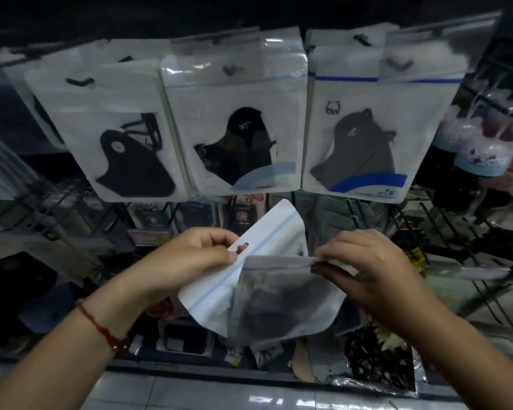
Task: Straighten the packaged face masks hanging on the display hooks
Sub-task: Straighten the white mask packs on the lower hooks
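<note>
Nearest, the left hand (196, 255) pinches the header of a loose mask packet (261, 279) beside its hang slot (243, 247), while the right hand (365, 270) pinches a folded-over edge. Both hold it off the hooks, below the rack. Flattening that fold first should help, then squaring the slot before threading. Beyond, three hanging mask stacks (237, 122) sit tilted along the rack's upper edge.

Wire display rack (444, 229) carries three rows of mask packs above the fingers (219, 238): black-mask pack (122, 134) up-left, middle pack (237, 137) straight above, grey-mask pack (365, 134) up-right, all on hooks.
</note>
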A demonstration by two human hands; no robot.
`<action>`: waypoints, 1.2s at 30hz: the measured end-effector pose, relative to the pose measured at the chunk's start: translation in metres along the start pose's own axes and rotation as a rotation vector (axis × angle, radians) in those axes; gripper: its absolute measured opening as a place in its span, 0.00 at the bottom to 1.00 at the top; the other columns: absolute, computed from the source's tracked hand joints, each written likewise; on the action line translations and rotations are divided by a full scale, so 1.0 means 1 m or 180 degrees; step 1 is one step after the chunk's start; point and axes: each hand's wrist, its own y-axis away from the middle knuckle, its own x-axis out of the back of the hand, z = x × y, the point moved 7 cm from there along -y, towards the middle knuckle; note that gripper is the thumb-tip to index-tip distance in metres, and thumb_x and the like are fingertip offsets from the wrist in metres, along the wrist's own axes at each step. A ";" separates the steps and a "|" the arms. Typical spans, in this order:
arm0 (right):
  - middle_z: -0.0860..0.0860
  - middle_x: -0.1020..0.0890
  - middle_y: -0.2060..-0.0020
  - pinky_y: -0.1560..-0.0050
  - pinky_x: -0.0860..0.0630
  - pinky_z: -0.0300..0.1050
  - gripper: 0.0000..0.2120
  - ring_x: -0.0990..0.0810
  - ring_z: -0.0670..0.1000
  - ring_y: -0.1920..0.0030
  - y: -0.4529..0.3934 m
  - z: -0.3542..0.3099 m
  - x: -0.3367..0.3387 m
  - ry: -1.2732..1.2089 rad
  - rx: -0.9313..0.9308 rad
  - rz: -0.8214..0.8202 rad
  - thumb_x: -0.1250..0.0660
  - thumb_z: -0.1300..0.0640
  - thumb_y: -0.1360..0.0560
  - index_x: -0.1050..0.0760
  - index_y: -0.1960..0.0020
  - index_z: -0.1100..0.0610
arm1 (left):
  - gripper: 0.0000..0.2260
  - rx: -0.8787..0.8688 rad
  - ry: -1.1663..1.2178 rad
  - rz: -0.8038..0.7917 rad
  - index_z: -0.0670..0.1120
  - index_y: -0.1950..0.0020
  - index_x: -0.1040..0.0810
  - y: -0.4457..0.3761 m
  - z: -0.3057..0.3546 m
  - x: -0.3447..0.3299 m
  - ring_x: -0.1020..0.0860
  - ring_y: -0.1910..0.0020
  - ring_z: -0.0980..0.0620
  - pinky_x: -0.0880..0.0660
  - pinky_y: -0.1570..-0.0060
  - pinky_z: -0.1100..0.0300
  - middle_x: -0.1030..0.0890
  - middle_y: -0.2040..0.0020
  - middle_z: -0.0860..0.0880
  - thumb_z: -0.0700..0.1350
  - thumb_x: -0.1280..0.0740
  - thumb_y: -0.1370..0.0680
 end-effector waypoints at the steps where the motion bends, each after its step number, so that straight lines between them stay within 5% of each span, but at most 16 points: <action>1: 0.44 0.19 0.59 0.59 0.28 0.47 0.09 0.21 0.50 0.59 -0.005 -0.002 0.003 0.0044 0.0052 0.0003 0.35 0.47 0.24 0.19 0.53 0.49 | 0.10 -0.0109 -0.0318 0.0026 0.52 0.48 0.15 0.001 0.009 0.005 0.16 0.49 0.46 0.22 0.45 0.51 0.14 0.49 0.48 0.46 0.32 0.27; 5: 0.45 0.19 0.57 0.59 0.27 0.48 0.12 0.21 0.51 0.58 -0.034 -0.018 0.022 0.0319 0.0216 0.0083 0.38 0.48 0.22 0.18 0.50 0.51 | 0.14 -0.0834 -0.1330 0.0219 0.64 0.42 0.19 0.008 0.054 0.024 0.21 0.46 0.68 0.24 0.44 0.65 0.18 0.45 0.68 0.44 0.33 0.19; 10: 0.46 0.18 0.51 0.50 0.29 0.44 0.11 0.21 0.50 0.52 -0.076 -0.040 0.047 0.0540 0.0275 0.0377 0.38 0.50 0.20 0.18 0.48 0.53 | 0.16 -0.1674 -0.1944 0.0689 0.67 0.41 0.21 0.007 0.093 0.061 0.25 0.43 0.74 0.27 0.41 0.71 0.23 0.47 0.77 0.46 0.30 0.21; 23: 0.51 0.27 0.29 0.30 0.36 0.50 0.16 0.32 0.54 0.28 -0.145 -0.078 0.035 0.1054 0.0012 0.0441 0.43 0.47 0.19 0.19 0.42 0.49 | 0.18 -0.3535 -0.2649 0.1111 0.54 0.34 0.21 0.018 0.132 0.120 0.25 0.45 0.69 0.31 0.47 0.78 0.21 0.42 0.62 0.44 0.27 0.24; 28: 0.53 0.32 0.26 0.24 0.43 0.50 0.15 0.37 0.54 0.25 -0.142 -0.084 0.025 0.1235 -0.0028 0.0430 0.43 0.46 0.19 0.19 0.44 0.48 | 0.16 -0.3867 -0.2782 0.1027 0.55 0.33 0.22 0.018 0.136 0.124 0.19 0.53 0.56 0.21 0.54 0.60 0.17 0.48 0.55 0.43 0.30 0.21; 32: 0.55 0.33 0.26 0.24 0.42 0.51 0.15 0.39 0.56 0.24 -0.134 -0.093 0.031 0.1382 0.0058 0.0586 0.42 0.47 0.19 0.18 0.45 0.50 | 0.18 -0.4038 -0.2856 0.1070 0.53 0.33 0.20 0.019 0.138 0.124 0.21 0.57 0.59 0.27 0.57 0.71 0.19 0.50 0.57 0.40 0.29 0.22; 36: 0.55 0.37 0.24 0.25 0.42 0.53 0.15 0.42 0.58 0.23 -0.135 -0.100 0.046 0.1585 0.0088 0.0613 0.42 0.48 0.19 0.18 0.47 0.51 | 0.17 -0.4239 -0.2832 0.1124 0.50 0.31 0.22 0.016 0.142 0.122 0.19 0.55 0.54 0.20 0.59 0.57 0.18 0.47 0.54 0.43 0.32 0.20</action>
